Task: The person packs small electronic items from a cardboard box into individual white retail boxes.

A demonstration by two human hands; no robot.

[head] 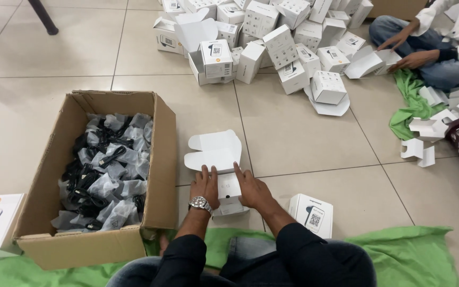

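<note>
Head view looks down at a tiled floor (304,138), and the biggest thing on it is the brown cardboard carton (161,159) at about 9 o'clock from the hands, packed with black cables in clear bags (107,175). Up at 12 to 1 o'clock there's a big heap of small white boxes (272,37), with another person's hands (407,50) working on a flat one at 2 o'clock. A green cloth (405,255) runs along 6 o'clock under the wearer's knees, and one closed white box (312,215) sits at 4 o'clock. Dead centre is the open white box (216,154), lid flaps spread toward 12 o'clock, body lying between the two hands. Left hand (204,186) (wristwatch (200,203) on it) and right hand (253,188) both lie flat with fingers stretched out, pressing the box edges from each side, not curled around anything. My guess is that it's thin card: very light, stiff along the folds but easy to crease or crush, so take it by the side walls near the creases, not the loose flaps.
</note>
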